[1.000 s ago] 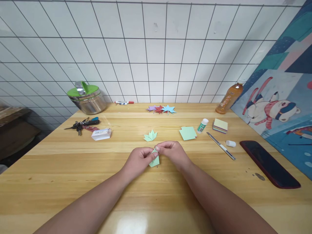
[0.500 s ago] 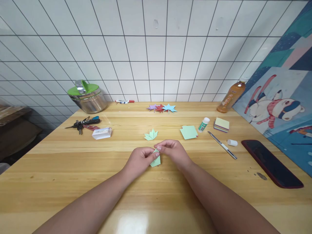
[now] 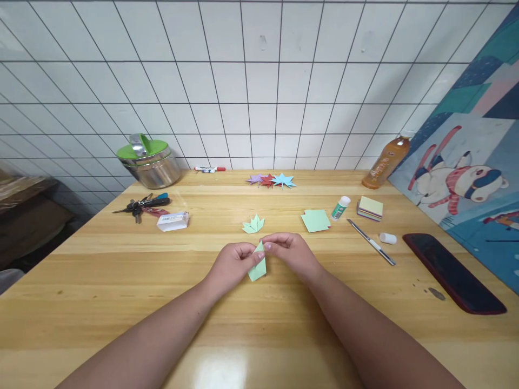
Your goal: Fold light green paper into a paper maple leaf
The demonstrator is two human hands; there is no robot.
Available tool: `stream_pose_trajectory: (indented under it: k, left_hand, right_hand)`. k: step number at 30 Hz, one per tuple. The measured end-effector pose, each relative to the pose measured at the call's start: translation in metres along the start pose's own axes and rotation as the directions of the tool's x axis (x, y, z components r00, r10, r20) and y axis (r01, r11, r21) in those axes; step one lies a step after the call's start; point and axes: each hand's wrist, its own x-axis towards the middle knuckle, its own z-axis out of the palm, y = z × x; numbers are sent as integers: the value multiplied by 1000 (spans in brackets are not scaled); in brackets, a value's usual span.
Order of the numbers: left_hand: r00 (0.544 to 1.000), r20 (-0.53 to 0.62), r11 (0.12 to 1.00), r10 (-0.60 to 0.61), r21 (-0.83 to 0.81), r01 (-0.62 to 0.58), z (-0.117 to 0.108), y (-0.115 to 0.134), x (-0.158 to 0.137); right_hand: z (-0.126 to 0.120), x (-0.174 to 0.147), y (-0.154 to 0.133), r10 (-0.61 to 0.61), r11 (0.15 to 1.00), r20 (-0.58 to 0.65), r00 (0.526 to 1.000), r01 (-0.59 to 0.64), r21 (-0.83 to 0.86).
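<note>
Head view shows the left hand (image 3: 231,265) squeezing a folded green paper (image 3: 258,270) between thumb and fingers. The right hand (image 3: 292,254) pinches its edge near the pointy top. The paper is between both hands, at the middle of the wooden table (image 3: 121,281). Just past them lies a spiky green paper piece (image 3: 253,224). Flat green sheets (image 3: 316,221) lie to the right, near a glue stick (image 3: 340,208).

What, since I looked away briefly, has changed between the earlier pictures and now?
The green paper now shows more of its tip, pointing forward between the left hand and right hand; both still touch it. Everything else on the table stayed put.
</note>
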Motion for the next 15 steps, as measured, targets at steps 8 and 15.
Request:
stream_pose_trajectory:
  k: [8, 15]
  left_hand:
    - [998, -48, 999, 44, 30, -42, 0, 5, -1]
    - [996, -73, 994, 58, 92, -51, -3, 6, -1]
  right_hand:
    - [2, 4, 6, -69, 998, -51, 996, 69, -6]
    - [7, 4, 5, -74, 997, -104, 992, 72, -27]
